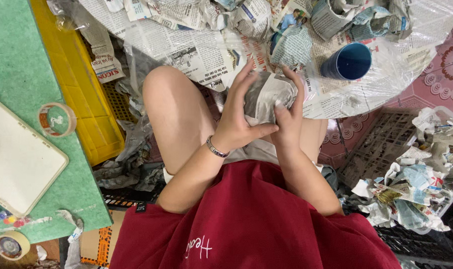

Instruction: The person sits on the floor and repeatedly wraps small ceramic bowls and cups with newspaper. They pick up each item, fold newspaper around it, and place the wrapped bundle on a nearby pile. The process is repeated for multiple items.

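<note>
I look down at my lap, over a dark red shirt. Both my hands hold a bundle wrapped in newspaper (266, 97) above my knees. My left hand (239, 117) cups its left side with the fingers spread upward, a metal bracelet (216, 148) on the wrist. My right hand (289, 112) presses the bundle's right side, fingers curled over the top and thumb on the paper. What is inside the wrapping is hidden.
A blue cup (348, 62) lies on a newspaper-covered surface (196, 50) ahead, among wrapped bundles (291, 45). A yellow crate (87, 89) and a green table (17, 65) with a tape roll (57, 119) and white board (17, 159) stand left. Crumpled paper (416, 189) fills a bin at right.
</note>
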